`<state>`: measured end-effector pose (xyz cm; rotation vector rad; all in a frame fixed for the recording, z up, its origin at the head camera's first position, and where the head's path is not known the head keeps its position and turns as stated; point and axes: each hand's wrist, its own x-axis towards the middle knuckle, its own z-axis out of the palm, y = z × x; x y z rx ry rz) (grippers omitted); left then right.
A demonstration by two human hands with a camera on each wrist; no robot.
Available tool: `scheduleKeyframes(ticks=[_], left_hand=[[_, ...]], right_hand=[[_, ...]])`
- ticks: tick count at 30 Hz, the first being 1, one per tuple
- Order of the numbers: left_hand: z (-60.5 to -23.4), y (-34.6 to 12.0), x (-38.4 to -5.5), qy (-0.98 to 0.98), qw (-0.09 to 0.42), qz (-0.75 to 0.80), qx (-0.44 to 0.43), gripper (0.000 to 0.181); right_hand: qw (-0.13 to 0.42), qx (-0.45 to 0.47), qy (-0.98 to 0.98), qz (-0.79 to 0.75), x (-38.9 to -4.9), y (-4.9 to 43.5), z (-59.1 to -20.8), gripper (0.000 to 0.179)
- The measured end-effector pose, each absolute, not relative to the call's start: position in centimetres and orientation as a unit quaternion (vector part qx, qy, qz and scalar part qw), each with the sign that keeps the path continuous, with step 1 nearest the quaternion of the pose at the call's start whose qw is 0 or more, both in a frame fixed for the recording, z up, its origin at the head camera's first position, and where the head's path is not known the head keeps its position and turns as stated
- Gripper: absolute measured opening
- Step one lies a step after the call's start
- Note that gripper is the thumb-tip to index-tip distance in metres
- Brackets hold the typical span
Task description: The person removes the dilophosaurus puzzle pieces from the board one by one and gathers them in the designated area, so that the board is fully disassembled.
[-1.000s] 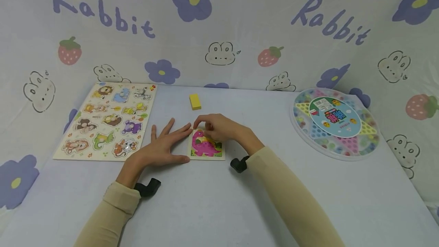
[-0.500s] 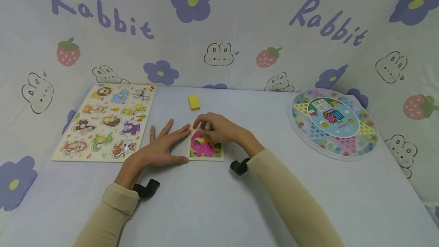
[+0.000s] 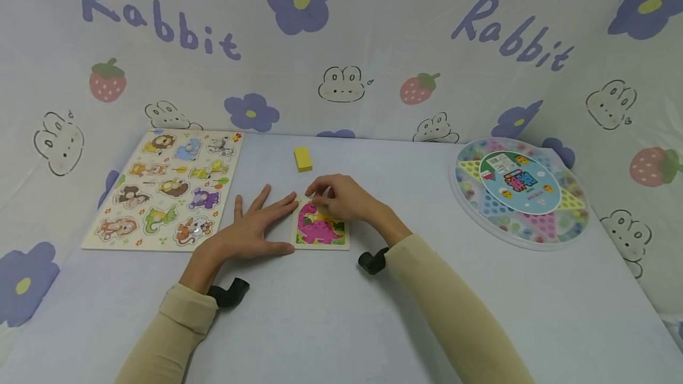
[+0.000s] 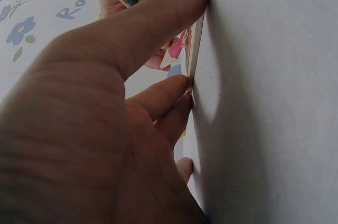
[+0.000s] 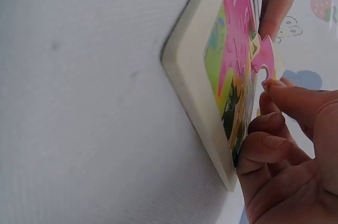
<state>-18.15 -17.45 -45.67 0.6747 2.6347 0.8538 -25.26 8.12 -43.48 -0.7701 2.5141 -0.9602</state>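
A small wooden jigsaw puzzle (image 3: 322,247) with a pink dinosaur picture lies on the white table in the head view. My left hand (image 3: 248,231) is spread flat beside it, thumb and fingertips against its left edge. Over the puzzle's upper part is my right hand (image 3: 349,199), its fingers bent. In the right wrist view its thumb and a finger pinch a pink puzzle piece (image 5: 268,57) with a curved notch. That piece stands tilted up from the picture; the left wrist view shows the puzzle piece (image 4: 177,49) from the other side.
A yellow block (image 3: 303,159) lies behind the puzzle. To the left is a large animal puzzle board (image 3: 184,197) with several pieces. A round Chinese checkers set (image 3: 520,191) stands at the right. A patterned cloth (image 3: 341,34) hangs behind the table.
My right fingers have drawn slightly right, away from the puzzle's top left corner, and more of that corner shows. My left hand has stayed in place.
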Motion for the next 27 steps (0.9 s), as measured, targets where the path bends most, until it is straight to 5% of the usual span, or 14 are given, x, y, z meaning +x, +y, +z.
scheduleKeyframes(ticks=[27], left_hand=[[-45.44, -17.40, -18.05, 0.914, 0.149, 0.299, 0.231, 0.091]], right_hand=[[0.175, -0.243, 0.883, -0.361, -25.18, 8.17, -43.52, 0.018]])
